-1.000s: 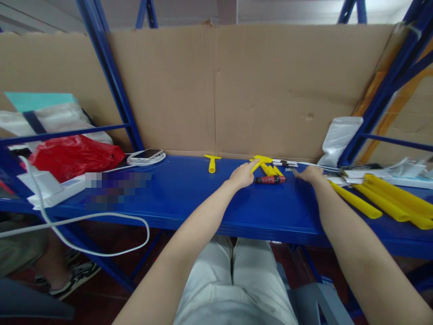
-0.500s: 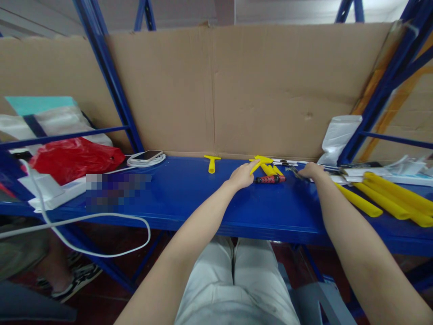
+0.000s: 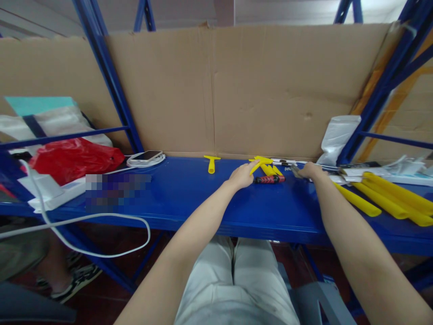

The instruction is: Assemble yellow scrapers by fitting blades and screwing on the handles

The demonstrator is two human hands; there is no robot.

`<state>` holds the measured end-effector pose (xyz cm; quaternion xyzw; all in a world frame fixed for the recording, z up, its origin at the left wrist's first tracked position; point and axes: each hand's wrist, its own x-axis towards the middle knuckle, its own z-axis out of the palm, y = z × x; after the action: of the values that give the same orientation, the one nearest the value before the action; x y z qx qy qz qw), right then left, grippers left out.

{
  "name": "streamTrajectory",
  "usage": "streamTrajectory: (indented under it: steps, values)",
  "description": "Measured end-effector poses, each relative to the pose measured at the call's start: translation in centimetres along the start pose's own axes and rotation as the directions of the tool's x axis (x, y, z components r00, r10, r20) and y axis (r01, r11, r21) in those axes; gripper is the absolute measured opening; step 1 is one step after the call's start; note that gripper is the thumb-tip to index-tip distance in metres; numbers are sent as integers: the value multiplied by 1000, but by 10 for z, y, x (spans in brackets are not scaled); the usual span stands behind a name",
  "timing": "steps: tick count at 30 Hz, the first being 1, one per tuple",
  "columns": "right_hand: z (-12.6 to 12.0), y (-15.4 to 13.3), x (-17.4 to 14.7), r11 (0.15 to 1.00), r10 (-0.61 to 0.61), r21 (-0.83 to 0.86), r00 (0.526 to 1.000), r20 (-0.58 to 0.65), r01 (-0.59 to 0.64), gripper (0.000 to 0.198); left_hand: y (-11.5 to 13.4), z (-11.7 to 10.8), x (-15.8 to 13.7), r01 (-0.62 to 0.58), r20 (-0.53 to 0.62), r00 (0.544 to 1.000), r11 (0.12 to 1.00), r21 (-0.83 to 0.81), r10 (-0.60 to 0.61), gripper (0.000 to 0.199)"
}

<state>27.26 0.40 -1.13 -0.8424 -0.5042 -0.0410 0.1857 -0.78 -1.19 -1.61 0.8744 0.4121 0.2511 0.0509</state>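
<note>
Left hand (image 3: pixel 241 176) gripped yellow T-shaped piece (image 3: pixel 264 160) just beyond red-and-black tool (image 3: pixel 269 179). Right hand (image 3: pixel 311 171) at metal tool (image 3: pixel 295 171); grip could not be told. Risk: careless sweep scattering small loose parts (image 3: pixel 287 169).

Yellow T-piece (image 3: pixel 255 167) tilted in left hand (image 3: pixel 241 176), crossbar far end; greyish metallic item (image 3: pixel 295 171), partly hidden, at right hand (image 3: pixel 311 171).
</note>
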Motion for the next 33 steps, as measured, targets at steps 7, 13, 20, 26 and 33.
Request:
streamTrajectory:
  steps: [7,13,20,26,33]
  values:
    - [-26,-31,-21,906,-318,315,946,65,283,19,2,-2,-1,-12,28,1000,1000,23,12,66]
    - [-18,-51,-36,711,-490,576,872,-6,403,23,3,-4,-5,-4,63,998,993,120,-3,64]
    - [-14,-61,-41,663,-516,645,856,26,380,19,5,-6,-7,21,67,997,985,173,-33,61]
    - [-10,-61,-38,642,-520,683,853,54,348,16,6,-6,-7,27,66,997,987,161,-38,62]
    - [-13,-66,-45,661,-494,685,865,91,305,12,6,-6,-7,44,63,996,982,185,-57,62]
